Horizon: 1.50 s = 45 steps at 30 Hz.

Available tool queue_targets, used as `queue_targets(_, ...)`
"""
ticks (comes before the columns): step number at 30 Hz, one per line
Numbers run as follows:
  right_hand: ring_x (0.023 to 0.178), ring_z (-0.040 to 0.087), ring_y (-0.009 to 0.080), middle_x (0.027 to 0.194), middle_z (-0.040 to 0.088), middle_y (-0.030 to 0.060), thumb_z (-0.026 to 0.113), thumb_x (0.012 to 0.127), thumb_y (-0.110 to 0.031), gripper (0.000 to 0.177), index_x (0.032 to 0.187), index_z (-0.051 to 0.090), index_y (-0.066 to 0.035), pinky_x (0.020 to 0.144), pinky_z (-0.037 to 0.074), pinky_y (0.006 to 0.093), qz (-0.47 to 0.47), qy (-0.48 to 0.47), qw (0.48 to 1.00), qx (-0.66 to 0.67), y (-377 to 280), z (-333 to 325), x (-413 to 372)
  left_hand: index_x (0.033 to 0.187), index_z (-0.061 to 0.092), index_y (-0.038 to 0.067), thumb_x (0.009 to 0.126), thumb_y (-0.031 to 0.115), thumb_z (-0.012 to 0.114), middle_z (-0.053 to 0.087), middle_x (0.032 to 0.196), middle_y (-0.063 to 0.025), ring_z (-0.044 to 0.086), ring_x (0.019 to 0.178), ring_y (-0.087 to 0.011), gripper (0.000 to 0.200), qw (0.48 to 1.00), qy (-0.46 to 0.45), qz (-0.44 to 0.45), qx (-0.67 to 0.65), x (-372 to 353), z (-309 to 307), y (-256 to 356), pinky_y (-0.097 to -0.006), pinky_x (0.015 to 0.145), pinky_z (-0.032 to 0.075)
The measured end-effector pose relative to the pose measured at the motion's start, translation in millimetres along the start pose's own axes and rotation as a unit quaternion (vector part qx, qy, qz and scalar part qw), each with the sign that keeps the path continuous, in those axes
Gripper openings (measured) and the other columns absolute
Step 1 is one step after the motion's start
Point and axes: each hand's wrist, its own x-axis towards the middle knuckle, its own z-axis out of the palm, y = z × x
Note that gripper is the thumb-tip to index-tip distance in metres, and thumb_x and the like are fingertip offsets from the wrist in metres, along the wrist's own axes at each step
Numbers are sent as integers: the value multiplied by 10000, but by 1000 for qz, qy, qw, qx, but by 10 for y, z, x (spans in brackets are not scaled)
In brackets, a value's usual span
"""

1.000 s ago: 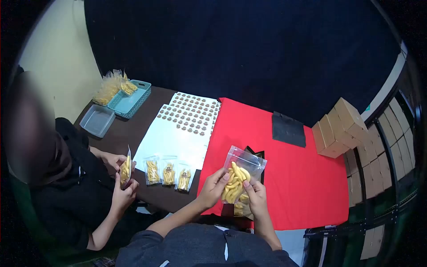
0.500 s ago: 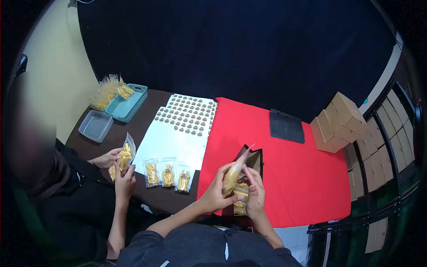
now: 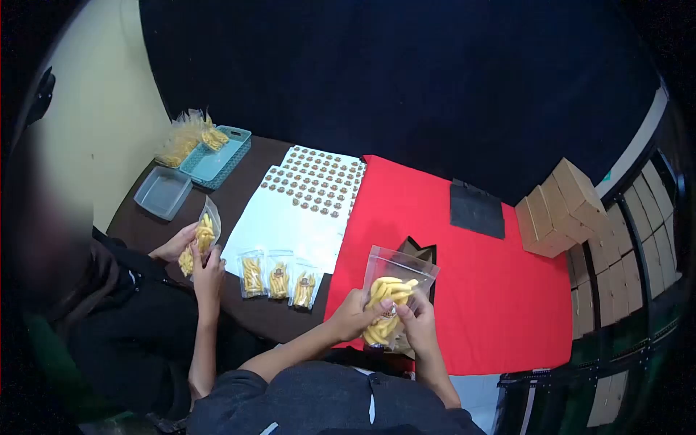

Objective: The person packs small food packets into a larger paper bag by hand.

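Note:
My left hand (image 3: 353, 315) and my right hand (image 3: 418, 324) hold a clear zip bag (image 3: 391, 290) of yellow stick snacks between them, one at each side, thumbs on its front. A small round label shows on the bag near my left thumb. Behind and partly under it, an open brown paper bag with a dark edge (image 3: 420, 250) stands on the red cloth (image 3: 507, 304). What lies inside the paper bag is hidden by the zip bag and my hands.
At the left, a co-worker's hands (image 3: 206, 268) hold another snack bag. Three filled bags (image 3: 278, 280) lie by the label sheets (image 3: 312, 181). Further back are a teal basket (image 3: 217, 163), a grey tray (image 3: 163, 193), a black sheet (image 3: 476, 209) and cardboard boxes (image 3: 562, 206).
The zip bag has turned from edge-on to lying broad side up between my hands, and now covers much of the paper bag. The view has shifted slightly.

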Motion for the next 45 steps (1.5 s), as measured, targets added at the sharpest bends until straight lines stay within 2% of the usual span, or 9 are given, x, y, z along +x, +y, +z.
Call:
queue_targets(7, 933, 616, 181, 998, 663, 132, 570, 955, -270, 328, 1004, 633, 49, 837, 476, 320, -124, 122, 984, -24, -97, -60, 99, 1109, 573, -8, 967, 479, 485, 617, 736, -113, 629, 711, -167, 515, 984, -115, -30, 132, -5, 8, 226, -319, 652, 494)
queue_targets(12, 839, 625, 160, 863, 668, 109, 532, 973, -194, 287, 883, 665, 43, 779, 478, 296, -90, 151, 984, 15, -126, -19, 73, 1212, 496, 13, 922, 413, 583, 616, 969, -133, 615, 964, -177, 502, 985, -9, 125, 118, 86, -13, 89, -339, 839, 468)
queue_targets(15, 858, 616, 170, 912, 678, 111, 543, 968, -190, 275, 914, 682, 41, 781, 472, 296, -83, 81, 991, -68, -111, 11, 70, 1109, 575, 30, 870, 261, 690, 631, 972, -87, 605, 945, -150, 351, 974, 88, 204, 52, 92, -7, 173, -314, 848, 465)
queue_targets(19, 911, 623, 192, 939, 675, 127, 539, 971, -196, 280, 922, 684, 38, 831, 470, 310, -48, 25, 994, -95, -155, 71, 28, 856, 673, 4, 835, 58, 694, 675, 841, -58, 623, 856, -101, 62, 990, 102, 100, 9, 56, -102, 128, -259, 796, 477)
queue_targets(29, 1031, 600, 209, 1065, 651, 148, 393, 1028, -288, 421, 1134, 627, 46, 920, 448, 332, -90, -22, 986, -136, -236, 12, 0, 1078, 682, 2, 912, 119, 602, 696, 1055, -116, 633, 1011, -161, 218, 995, 49, 86, 6, 23, -211, 187, -320, 939, 460)
queue_targets(34, 1054, 581, 231, 1128, 617, 160, 403, 1017, -355, 483, 1287, 553, 17, 928, 445, 338, -165, 144, 960, -175, -309, 84, 17, 1270, 551, 9, 945, 233, 574, 562, 1302, -133, 535, 1199, -216, 396, 962, 186, 189, 72, -4, -171, 124, -362, 1008, 413)
queue_targets(35, 1070, 570, 235, 1135, 609, 160, 406, 1013, -376, 503, 1295, 545, 17, 928, 445, 342, -185, 147, 954, -183, -285, 85, 26, 1338, 486, 28, 915, 289, 619, 500, 1367, -146, 488, 1253, -252, 514, 972, 124, 171, 107, -36, -248, 141, -376, 1040, 380)
queue_targets(42, 1084, 518, 264, 1184, 532, 149, 527, 941, -403, 556, 1331, 511, -7, 933, 421, 370, -210, -2, 962, -172, -378, 98, -5, 1348, 474, 30, 779, 380, 763, 469, 1378, -176, 455, 1274, -273, 728, 944, 26, 252, 212, -24, -93, 301, -393, 1048, 354)
queue_targets(45, 1056, 514, 267, 1187, 502, 166, 671, 846, -210, 417, 1206, 584, -17, 927, 417, 358, -209, 59, 935, -280, -261, 61, 8, 1167, 636, 58, 786, 112, 744, 651, 1155, -112, 606, 1088, -251, 400, 938, 79, 268, 206, -24, -9, 237, -401, 986, 427)
